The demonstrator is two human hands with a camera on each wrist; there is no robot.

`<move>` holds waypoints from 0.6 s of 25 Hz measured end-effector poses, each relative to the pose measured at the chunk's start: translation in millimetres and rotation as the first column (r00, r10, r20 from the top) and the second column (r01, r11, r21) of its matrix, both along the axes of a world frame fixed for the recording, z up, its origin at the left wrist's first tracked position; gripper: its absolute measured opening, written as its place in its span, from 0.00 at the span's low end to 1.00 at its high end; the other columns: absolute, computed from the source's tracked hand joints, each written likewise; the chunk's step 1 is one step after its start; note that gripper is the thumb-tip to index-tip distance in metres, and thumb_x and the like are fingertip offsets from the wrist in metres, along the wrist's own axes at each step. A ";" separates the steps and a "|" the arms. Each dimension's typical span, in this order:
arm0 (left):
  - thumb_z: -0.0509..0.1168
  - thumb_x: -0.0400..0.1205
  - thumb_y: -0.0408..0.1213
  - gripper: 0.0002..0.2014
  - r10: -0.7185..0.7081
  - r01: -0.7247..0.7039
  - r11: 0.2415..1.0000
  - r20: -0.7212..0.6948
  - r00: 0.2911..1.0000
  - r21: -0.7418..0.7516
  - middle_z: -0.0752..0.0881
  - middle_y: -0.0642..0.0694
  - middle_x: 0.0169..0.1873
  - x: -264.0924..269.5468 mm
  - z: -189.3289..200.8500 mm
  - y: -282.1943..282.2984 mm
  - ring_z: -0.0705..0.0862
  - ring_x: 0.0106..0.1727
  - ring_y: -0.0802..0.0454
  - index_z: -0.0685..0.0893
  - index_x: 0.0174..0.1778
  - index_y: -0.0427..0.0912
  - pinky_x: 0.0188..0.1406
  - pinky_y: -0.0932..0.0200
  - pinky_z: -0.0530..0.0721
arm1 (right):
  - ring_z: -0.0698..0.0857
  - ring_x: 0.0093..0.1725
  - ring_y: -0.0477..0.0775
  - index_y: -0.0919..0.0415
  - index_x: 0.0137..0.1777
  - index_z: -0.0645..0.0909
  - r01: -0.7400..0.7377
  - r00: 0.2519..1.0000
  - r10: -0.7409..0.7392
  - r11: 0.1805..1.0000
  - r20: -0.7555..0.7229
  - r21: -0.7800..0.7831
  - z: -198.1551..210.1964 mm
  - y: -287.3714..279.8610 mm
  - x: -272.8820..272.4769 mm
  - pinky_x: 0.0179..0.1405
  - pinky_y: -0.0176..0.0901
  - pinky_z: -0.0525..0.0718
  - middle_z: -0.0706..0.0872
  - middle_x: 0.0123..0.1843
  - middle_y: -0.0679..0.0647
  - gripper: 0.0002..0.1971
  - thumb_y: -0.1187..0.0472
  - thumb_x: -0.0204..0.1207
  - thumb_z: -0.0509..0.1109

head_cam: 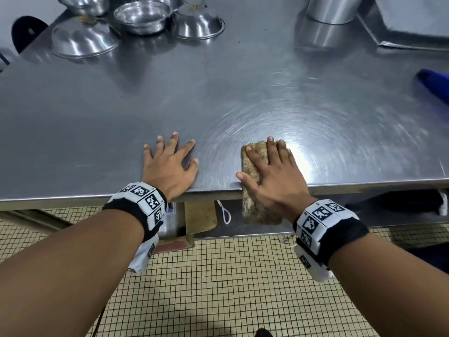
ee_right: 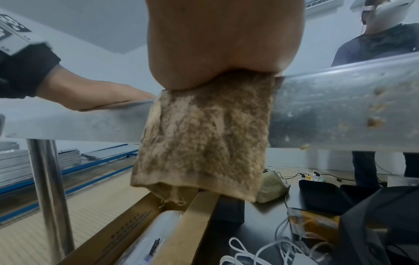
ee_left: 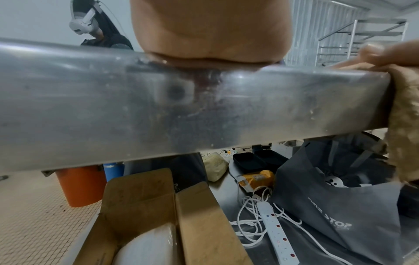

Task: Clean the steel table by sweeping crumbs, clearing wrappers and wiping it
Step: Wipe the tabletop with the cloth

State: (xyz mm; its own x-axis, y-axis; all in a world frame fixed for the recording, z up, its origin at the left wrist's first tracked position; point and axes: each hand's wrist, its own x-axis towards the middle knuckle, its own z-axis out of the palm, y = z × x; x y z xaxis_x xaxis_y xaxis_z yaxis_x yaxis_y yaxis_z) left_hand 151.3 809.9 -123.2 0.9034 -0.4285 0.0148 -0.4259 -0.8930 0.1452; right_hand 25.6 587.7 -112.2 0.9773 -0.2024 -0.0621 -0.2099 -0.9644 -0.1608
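Note:
The steel table (head_cam: 218,98) fills the upper head view, with faint swirl marks near its front edge. My right hand (head_cam: 272,166) lies flat with straight fingers on a dirty brown cloth (head_cam: 255,161), pressing it onto the table at the front edge. Part of the cloth (ee_right: 204,136) hangs down over the table's front rim (ee_right: 340,111). My left hand (head_cam: 170,161) rests flat on the bare steel to the left, fingers spread, holding nothing. In the left wrist view only my left palm (ee_left: 211,30) shows, resting on the rim (ee_left: 113,100).
Several steel bowls (head_cam: 136,20) stand at the back left, a steel pot (head_cam: 332,8) and a tray (head_cam: 413,20) at the back right. A blue object (head_cam: 435,83) lies at the right edge. Under the table are a cardboard box (ee_left: 158,215), a power strip (ee_left: 276,231) and a grey bag (ee_left: 340,206). Another person (ee_right: 381,41) stands opposite.

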 end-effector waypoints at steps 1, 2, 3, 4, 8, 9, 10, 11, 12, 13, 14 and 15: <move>0.48 0.84 0.59 0.28 0.003 -0.003 1.000 0.001 1.000 0.008 0.54 0.47 0.86 -0.2 -0.3 -0.1 0.49 0.86 0.39 0.60 0.83 0.62 0.82 0.33 0.44 | 0.37 0.85 0.63 0.39 0.85 0.42 0.013 1.000 -0.013 1.000 0.004 0.013 0.2 3.1 2.9 0.84 0.58 0.39 0.38 0.86 0.61 0.38 0.25 0.76 0.37; 0.48 0.84 0.59 0.28 0.006 -0.006 1.000 0.000 1.000 0.012 0.54 0.47 0.86 -0.5 -0.3 -0.6 0.49 0.86 0.39 0.60 0.83 0.62 0.82 0.33 0.44 | 0.37 0.85 0.63 0.39 0.85 0.42 0.026 1.000 -0.026 0.999 0.003 0.026 0.6 6.1 6.2 0.84 0.59 0.38 0.38 0.86 0.62 0.38 0.26 0.76 0.37; 0.48 0.84 0.60 0.28 0.009 -0.009 1.000 -0.001 1.000 0.013 0.54 0.47 0.86 -1.0 -0.6 -1.5 0.49 0.86 0.39 0.60 0.83 0.62 0.82 0.33 0.44 | 0.37 0.85 0.64 0.39 0.85 0.43 0.039 0.999 -0.039 0.998 0.001 0.039 1.0 9.2 9.7 0.83 0.59 0.38 0.38 0.86 0.62 0.38 0.27 0.77 0.37; 0.47 0.84 0.60 0.28 0.013 -0.013 1.000 0.001 1.000 0.014 0.54 0.47 0.86 -1.4 -0.2 -2.2 0.49 0.86 0.39 0.60 0.83 0.62 0.82 0.33 0.44 | 0.36 0.85 0.64 0.39 0.85 0.43 0.048 0.999 -0.048 0.997 0.000 0.053 1.7 12.9 14.0 0.83 0.59 0.37 0.38 0.86 0.61 0.37 0.27 0.77 0.37; 0.47 0.84 0.60 0.29 0.022 -0.023 0.999 0.020 1.000 0.029 0.54 0.48 0.86 -2.5 -0.9 -2.9 0.50 0.85 0.39 0.59 0.83 0.63 0.82 0.33 0.45 | 0.33 0.84 0.64 0.39 0.84 0.42 -0.006 1.000 0.006 0.996 -0.004 0.087 0.9 37.1 25.6 0.83 0.62 0.37 0.35 0.86 0.61 0.36 0.28 0.78 0.36; 0.47 0.84 0.60 0.29 0.024 -0.024 0.999 0.019 1.000 0.030 0.54 0.48 0.86 -1.9 -0.8 -3.0 0.50 0.85 0.39 0.59 0.83 0.63 0.82 0.33 0.45 | 0.33 0.83 0.65 0.39 0.84 0.41 -0.043 0.999 0.043 0.996 -0.002 0.076 -0.2 44.2 24.7 0.83 0.63 0.37 0.35 0.85 0.62 0.36 0.28 0.78 0.35; 0.47 0.84 0.60 0.29 0.027 -0.028 0.999 0.017 0.999 0.034 0.54 0.48 0.86 -1.5 -0.4 -3.2 0.50 0.85 0.39 0.59 0.83 0.63 0.82 0.33 0.45 | 0.33 0.83 0.65 0.40 0.84 0.40 -0.082 0.997 0.082 0.995 0.004 0.063 -1.6 50.4 21.6 0.83 0.63 0.37 0.35 0.85 0.62 0.35 0.29 0.78 0.35; 0.47 0.84 0.60 0.28 0.029 -0.030 0.999 0.014 0.999 0.041 0.54 0.48 0.86 -1.7 -0.1 -3.7 0.50 0.85 0.39 0.59 0.83 0.63 0.82 0.33 0.45 | 0.33 0.83 0.66 0.40 0.84 0.39 -0.113 0.994 0.113 0.992 0.016 0.052 -3.0 54.7 17.1 0.83 0.63 0.37 0.35 0.85 0.62 0.35 0.29 0.79 0.35; 0.47 0.84 0.60 0.28 0.029 -0.030 0.998 0.014 0.999 0.047 0.54 0.48 0.86 -2.4 0.7 -4.1 0.50 0.85 0.39 0.59 0.83 0.63 0.82 0.34 0.45 | 0.33 0.83 0.65 0.40 0.84 0.39 -0.135 0.991 0.133 0.990 0.033 0.045 -4.6 56.3 11.4 0.83 0.62 0.37 0.36 0.85 0.62 0.34 0.30 0.79 0.35; 0.47 0.84 0.60 0.28 0.027 -0.028 0.999 0.015 1.000 0.045 0.55 0.47 0.86 -3.8 1.5 -4.6 0.51 0.85 0.40 0.60 0.82 0.62 0.82 0.34 0.46 | 0.33 0.84 0.65 0.40 0.84 0.40 -0.151 0.988 0.149 0.988 0.051 0.039 -6.2 55.5 5.3 0.83 0.61 0.37 0.37 0.86 0.62 0.34 0.30 0.80 0.36; 0.48 0.84 0.59 0.28 0.025 -0.026 0.999 0.018 1.000 0.035 0.56 0.47 0.85 -4.8 2.7 -5.1 0.51 0.85 0.40 0.61 0.82 0.61 0.82 0.34 0.46 | 0.33 0.84 0.65 0.40 0.84 0.40 -0.169 0.984 0.167 0.985 0.059 0.027 -7.9 52.0 0.1 0.83 0.60 0.37 0.37 0.86 0.62 0.35 0.29 0.79 0.38; 0.49 0.84 0.58 0.28 0.023 -0.024 0.999 0.020 1.000 0.024 0.57 0.46 0.85 -7.0 3.3 -4.8 0.52 0.85 0.40 0.62 0.82 0.60 0.83 0.35 0.46 | 0.34 0.84 0.65 0.41 0.85 0.40 -0.193 0.980 0.192 0.981 0.054 0.002 -10.2 47.7 -4.9 0.83 0.60 0.38 0.37 0.86 0.63 0.37 0.28 0.78 0.40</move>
